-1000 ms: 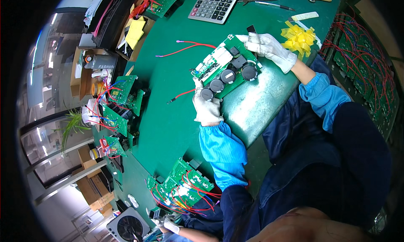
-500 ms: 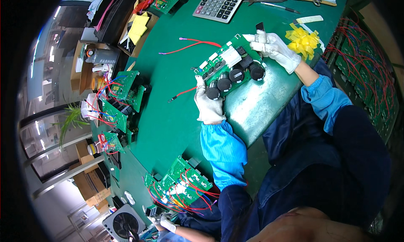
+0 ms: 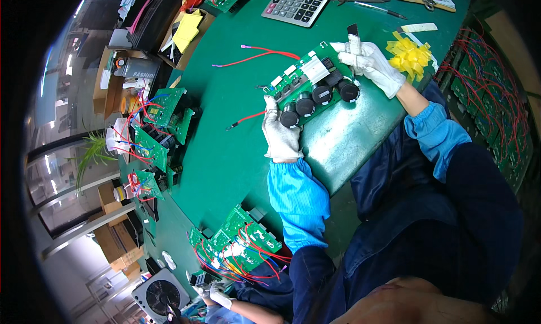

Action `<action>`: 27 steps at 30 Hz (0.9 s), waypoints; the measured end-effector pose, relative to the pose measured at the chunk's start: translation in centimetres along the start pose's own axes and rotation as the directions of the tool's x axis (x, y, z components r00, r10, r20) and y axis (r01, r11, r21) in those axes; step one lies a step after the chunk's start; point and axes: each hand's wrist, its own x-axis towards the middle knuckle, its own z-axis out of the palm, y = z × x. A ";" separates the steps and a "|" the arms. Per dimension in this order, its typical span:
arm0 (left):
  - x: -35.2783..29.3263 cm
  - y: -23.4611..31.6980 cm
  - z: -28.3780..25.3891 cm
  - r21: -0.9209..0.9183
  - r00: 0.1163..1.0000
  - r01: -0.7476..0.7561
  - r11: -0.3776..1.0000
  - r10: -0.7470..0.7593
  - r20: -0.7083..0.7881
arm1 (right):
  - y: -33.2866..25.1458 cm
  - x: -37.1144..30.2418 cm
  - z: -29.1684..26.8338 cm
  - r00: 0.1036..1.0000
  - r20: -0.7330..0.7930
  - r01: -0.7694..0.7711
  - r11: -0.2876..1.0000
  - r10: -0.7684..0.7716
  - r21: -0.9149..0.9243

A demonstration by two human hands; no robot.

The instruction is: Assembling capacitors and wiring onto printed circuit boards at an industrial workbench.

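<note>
Board [image 3: 316,73] has tilted slightly since before; it lies between left hand [image 3: 282,135] and right hand [image 3: 376,68], both holding its opposite ends.

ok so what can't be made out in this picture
In the head view:
Held circuit board: underside faces away from the camera.
Left hand: some fingers hidden beneath the board.
Dark-tipped item at the right hand: partly covered by fingers.
Calculator and clipboard: cut off by the upper edge.
Co-worker's hands: too small to tell their grip.
</note>
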 end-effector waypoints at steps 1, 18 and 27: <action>0.0 0.0 0.0 0.002 1.000 -0.005 1.000 0.005 -0.001 | 0.1 0.0 0.0 1.000 -0.013 0.007 1.000 -0.007 -0.001; -0.5 0.3 0.8 -0.122 0.998 0.055 0.991 -0.054 0.011 | 0.6 0.0 0.0 0.997 -0.073 0.019 1.000 -0.018 0.013; -1.6 0.4 1.9 -0.271 0.986 0.055 0.961 -0.009 0.166 | 0.8 0.0 -0.3 0.997 -0.056 -0.048 0.979 0.060 0.196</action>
